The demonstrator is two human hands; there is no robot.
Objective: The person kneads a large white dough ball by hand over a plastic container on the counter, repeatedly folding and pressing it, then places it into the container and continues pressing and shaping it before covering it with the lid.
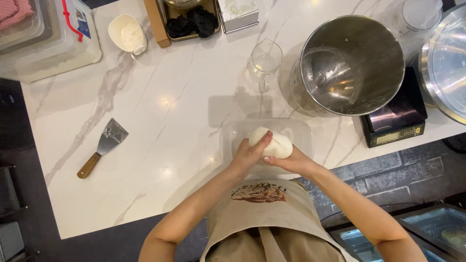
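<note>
Both my hands hold one white ball of dough just above a clear plastic container near the front edge of the white marble counter. My left hand wraps the dough from the left, fingers curled over its top. My right hand cups it from below and the right, thumb pressed on the dough. The dough looks smooth and rounded.
A large steel mixing bowl stands on a black scale at the right, another steel bowl beyond it. A glass measuring jug is behind the container. A wooden-handled scraper lies at the left. A small white flour bowl is at the back.
</note>
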